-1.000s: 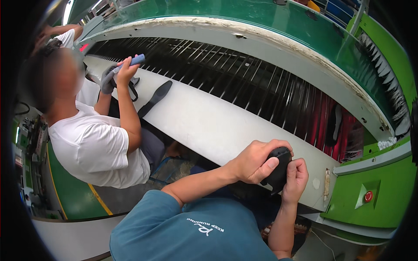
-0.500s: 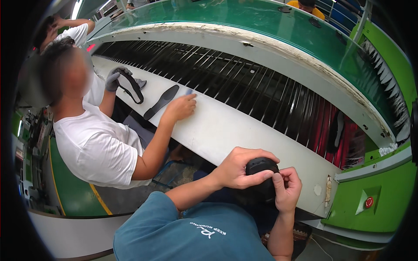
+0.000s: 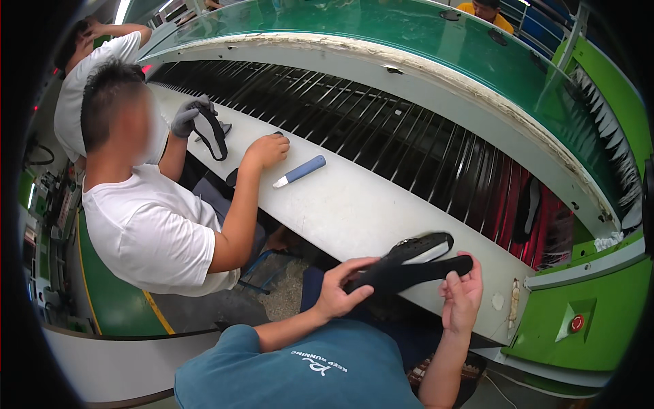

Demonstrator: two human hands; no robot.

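Observation:
My left hand (image 3: 338,291) grips one end of a black shoe sole (image 3: 403,249) and a long black insole (image 3: 419,275), over the near edge of the white ledge. The two pieces spread apart in a V, and a pale strip shows along the sole's inner side. With thumb and fingers, my right hand (image 3: 464,292) pinches the insole's other end. The left fingers partly hide the end where the pieces meet.
A blue-handled knife (image 3: 304,168) lies on the white ledge (image 3: 327,204). On the left, a co-worker's gloved hand (image 3: 191,117) holds a black-rimmed sole. Beyond the ledge run metal rollers (image 3: 381,143); a red stop button (image 3: 578,322) is on the green panel.
My hands have moved apart, and the insole now stretches between them, spread from the sole. The co-worker's bare hand has moved left, leaving the blue-handled knife in plain sight.

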